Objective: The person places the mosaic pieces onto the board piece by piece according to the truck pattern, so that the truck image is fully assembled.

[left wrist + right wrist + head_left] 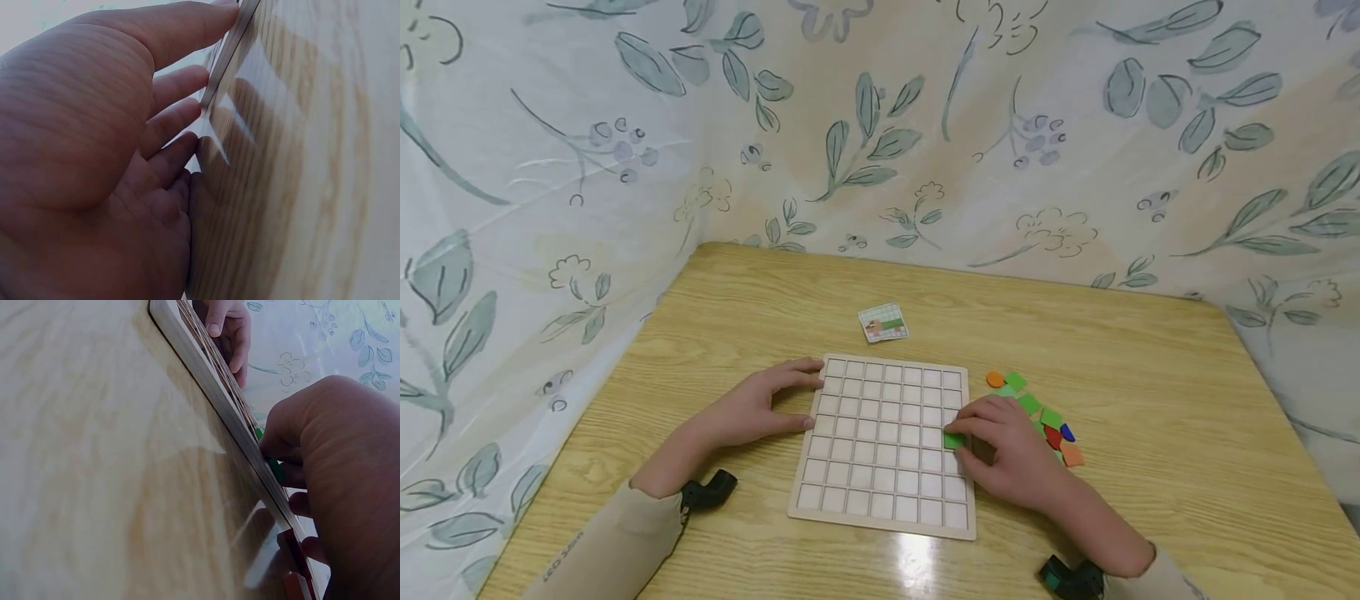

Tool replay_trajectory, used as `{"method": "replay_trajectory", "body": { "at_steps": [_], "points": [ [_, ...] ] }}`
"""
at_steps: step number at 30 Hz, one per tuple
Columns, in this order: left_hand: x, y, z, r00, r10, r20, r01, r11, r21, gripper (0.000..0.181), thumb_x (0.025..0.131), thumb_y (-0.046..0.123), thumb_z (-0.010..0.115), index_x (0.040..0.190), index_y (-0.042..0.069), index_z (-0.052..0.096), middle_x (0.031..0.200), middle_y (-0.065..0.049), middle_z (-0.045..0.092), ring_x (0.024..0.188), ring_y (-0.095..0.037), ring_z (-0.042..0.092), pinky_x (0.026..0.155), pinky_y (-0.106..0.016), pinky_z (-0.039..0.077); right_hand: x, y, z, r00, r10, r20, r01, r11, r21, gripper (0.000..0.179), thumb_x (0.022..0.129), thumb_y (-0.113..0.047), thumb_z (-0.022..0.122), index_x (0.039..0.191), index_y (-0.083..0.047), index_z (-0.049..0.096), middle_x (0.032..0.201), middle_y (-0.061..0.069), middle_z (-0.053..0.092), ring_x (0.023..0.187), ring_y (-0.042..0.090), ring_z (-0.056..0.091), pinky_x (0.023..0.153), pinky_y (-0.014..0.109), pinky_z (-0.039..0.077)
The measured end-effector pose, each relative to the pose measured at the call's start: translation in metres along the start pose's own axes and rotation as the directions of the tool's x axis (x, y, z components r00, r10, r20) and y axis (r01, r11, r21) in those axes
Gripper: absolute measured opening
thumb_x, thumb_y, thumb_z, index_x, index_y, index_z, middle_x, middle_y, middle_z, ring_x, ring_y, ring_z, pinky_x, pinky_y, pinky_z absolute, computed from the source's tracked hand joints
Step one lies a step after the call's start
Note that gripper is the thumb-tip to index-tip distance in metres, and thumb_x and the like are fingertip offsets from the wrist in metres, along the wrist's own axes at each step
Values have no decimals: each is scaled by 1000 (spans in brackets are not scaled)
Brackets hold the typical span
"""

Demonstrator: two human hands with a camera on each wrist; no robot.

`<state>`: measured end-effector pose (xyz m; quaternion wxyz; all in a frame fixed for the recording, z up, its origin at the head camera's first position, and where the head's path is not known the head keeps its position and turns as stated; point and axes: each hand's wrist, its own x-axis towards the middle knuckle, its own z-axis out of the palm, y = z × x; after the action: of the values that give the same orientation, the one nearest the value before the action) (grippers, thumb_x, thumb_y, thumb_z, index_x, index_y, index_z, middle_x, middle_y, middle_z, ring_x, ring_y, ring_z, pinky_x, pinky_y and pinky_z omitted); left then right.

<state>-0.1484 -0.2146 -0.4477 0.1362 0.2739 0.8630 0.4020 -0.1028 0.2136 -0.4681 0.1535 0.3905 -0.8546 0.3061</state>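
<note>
A pale wooden grid board point(880, 528) lies flat on the table, divided into square cells. Along its left edge rests my left hand point(756, 408), thumb and fingertips touching the rim with the fingers spread and gently bent. In the left wrist view, this hand point(75, 125) stands beside the board's edge, palm showing. At the board's right side, my right hand point(1011, 450) pinches a green square tile point(953, 440) over the rightmost column. In the right wrist view the tile point(275, 469) is mostly hidden by the fingers, so whether it sits in a cell I cannot tell.
Right of the board lies a loose cluster of tiles: an orange round piece point(995, 379), several green squares point(1028, 403), a red piece point(1052, 437), a blue piece point(1067, 432) and an orange square point(1072, 453). A picture card point(883, 323) lies behind the board, before a patterned curtain point(925, 125).
</note>
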Motion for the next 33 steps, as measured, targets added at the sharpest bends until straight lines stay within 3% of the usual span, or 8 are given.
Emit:
{"method": "replay_trajectory", "body": {
  "at_steps": [22, 29, 33],
  "points": [
    [0, -2, 0, 1000, 6, 9, -6, 1000, -13, 50, 97, 31, 87, 144, 22, 72, 173, 2, 41, 163, -30, 29, 128, -59, 27, 0, 1, -3, 1000, -4, -8, 4, 1000, 5, 30, 86, -7, 86, 113, -18, 82, 118, -7, 73, 109, 17, 65, 98, 42, 46],
    [0, -3, 1, 1000, 14, 9, -14, 1000, 6, 51, 98, 31, 87, 145, 21, 71, 173, 3, 41, 163, -29, 30, 128, -58, 28, -7, 5, -12, 993, 100, -57, -101, 995, -16, 28, 88, -6, 86, 114, -11, 81, 117, -4, 70, 103, 15, 59, 92, 33, 44],
    [-1, -2, 0, 999, 40, 5, -41, 999, 32, 52, 98, 30, 86, 146, 17, 70, 173, -1, 42, 162, -32, 31, 127, -60, 30, -10, 15, -21, 984, 126, -123, -136, 988, -77, 23, 86, -2, 86, 109, -8, 82, 109, -1, 73, 100, 22, 65, 92, 42, 46]
  ]
}}
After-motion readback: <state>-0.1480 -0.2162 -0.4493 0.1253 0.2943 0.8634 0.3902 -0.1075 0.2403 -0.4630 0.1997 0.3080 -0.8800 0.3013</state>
